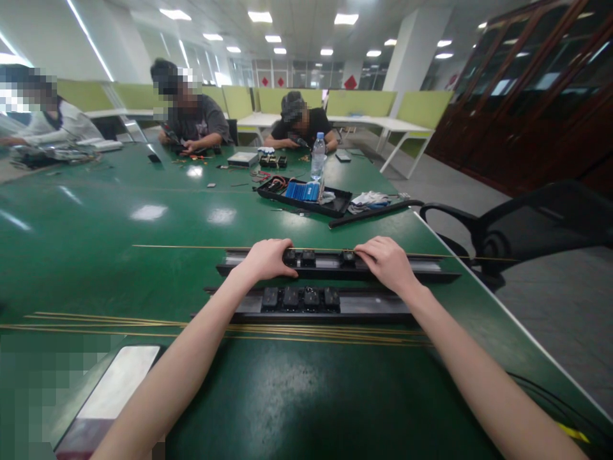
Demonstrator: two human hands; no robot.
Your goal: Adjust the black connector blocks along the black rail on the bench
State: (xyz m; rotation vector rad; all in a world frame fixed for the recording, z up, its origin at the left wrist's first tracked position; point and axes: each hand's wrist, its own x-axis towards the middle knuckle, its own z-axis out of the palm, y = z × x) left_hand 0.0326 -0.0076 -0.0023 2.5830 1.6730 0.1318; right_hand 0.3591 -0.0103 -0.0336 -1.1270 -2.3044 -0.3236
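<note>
My left hand (269,259) is closed over the far black channel (335,273), thumb on the near side and fingers on the far side, beside small black blocks (308,258) seated in it. Farther right, my right hand (385,260) pinches a long thin brass-coloured rod (191,246) next to another black block (347,259). This rod runs lengthwise above the channel and sticks out past both ends. Nearer to me lies a second black channel (373,301) with several black blocks (291,298) in a row. Part of it is hidden behind my forearms.
Several loose brass-coloured rods (306,331) lie in front of the channels. A phone (119,377) is at the lower left. Beyond are a black tray (340,203), a black strip (373,213) and a water bottle (317,156). Co-workers sit across the table; a chair (541,217) stands right.
</note>
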